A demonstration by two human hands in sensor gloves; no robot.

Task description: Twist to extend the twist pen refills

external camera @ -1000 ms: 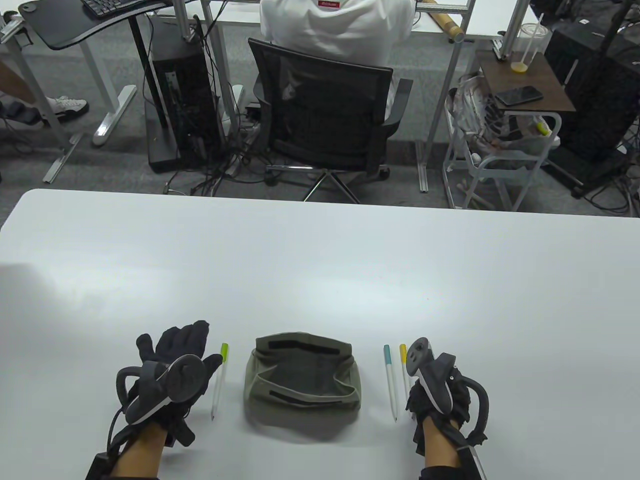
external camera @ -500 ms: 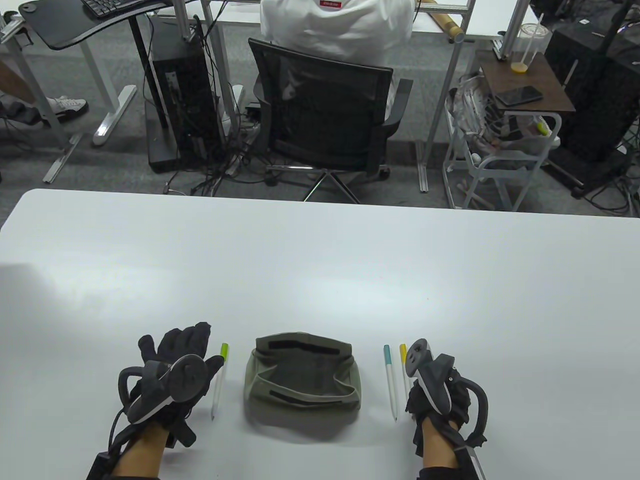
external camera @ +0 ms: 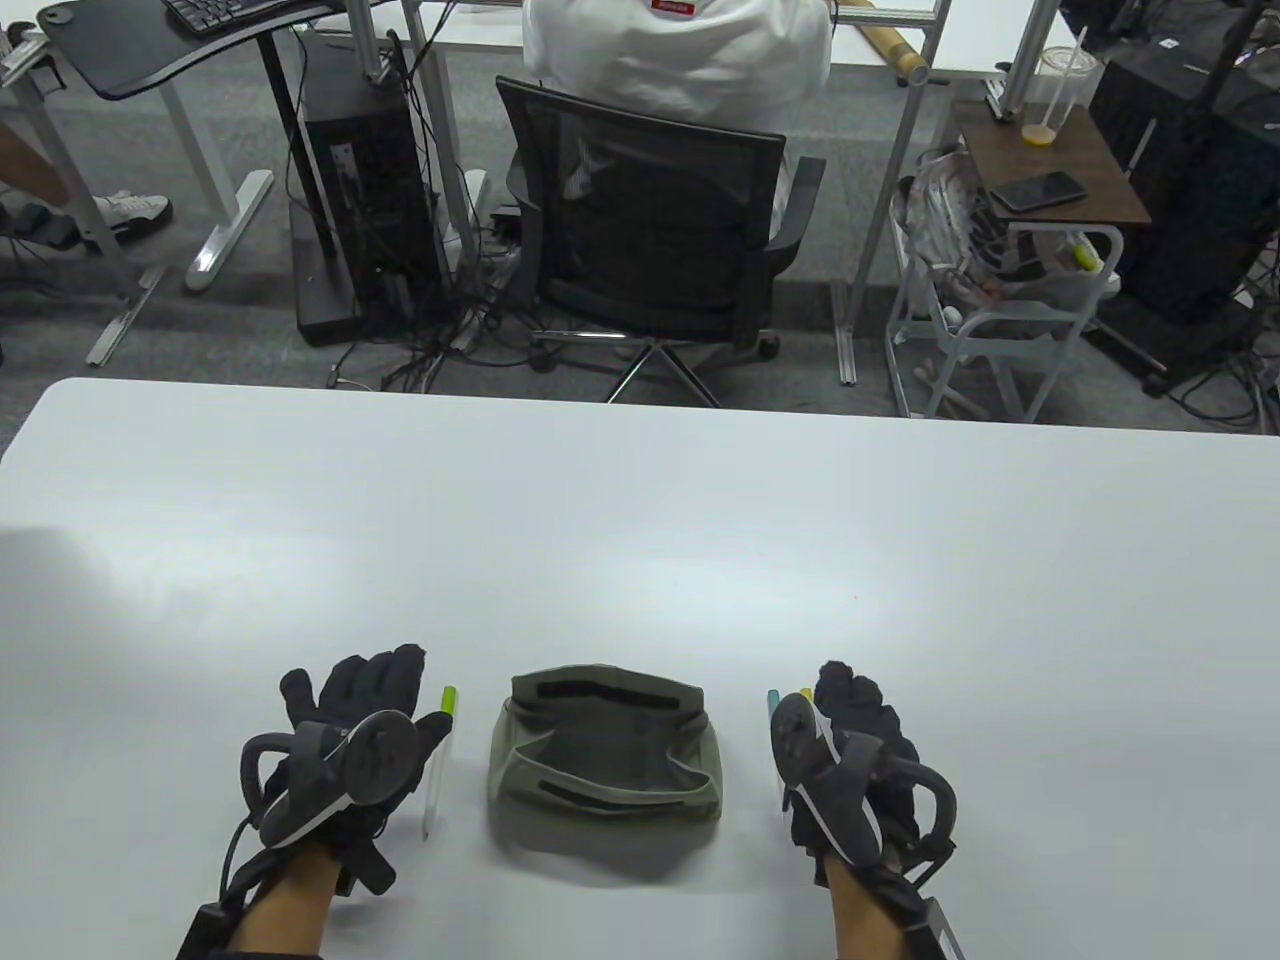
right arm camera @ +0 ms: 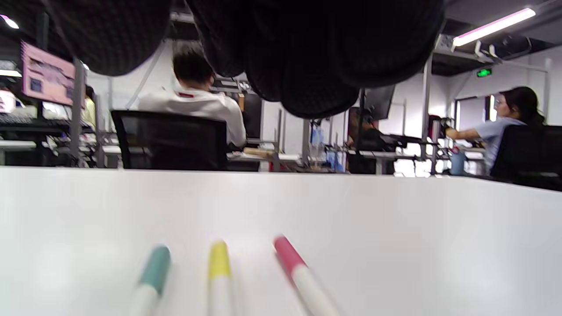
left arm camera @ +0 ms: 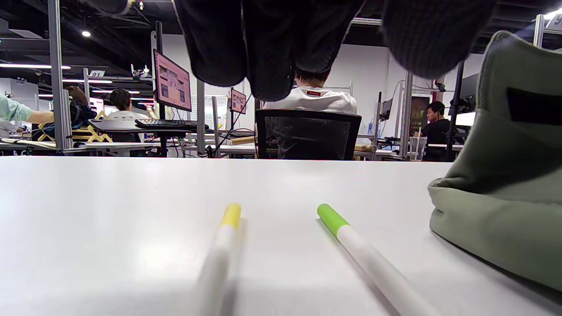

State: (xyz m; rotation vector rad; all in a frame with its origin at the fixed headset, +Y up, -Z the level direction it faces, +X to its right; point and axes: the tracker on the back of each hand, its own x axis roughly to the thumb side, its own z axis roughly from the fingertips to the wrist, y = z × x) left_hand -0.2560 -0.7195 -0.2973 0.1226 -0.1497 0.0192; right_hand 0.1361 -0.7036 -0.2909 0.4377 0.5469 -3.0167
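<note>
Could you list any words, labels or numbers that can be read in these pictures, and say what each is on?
None can be read for certain.
Red tag on the seated person's white shirt collar: white lettering, too small.
White sign on a frame post in the left wrist view: perhaps "21", blurred.
Green ceiling sign in the right wrist view: too blurred.
Pens and pouch: no print visible.

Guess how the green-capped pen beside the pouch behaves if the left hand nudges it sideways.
The green-capped pen looks slim, round and smooth on a glossy table, so it probably rolls. It likely weighs little and would skid. The soft pouch lies close on one side and might stop it.
</note>
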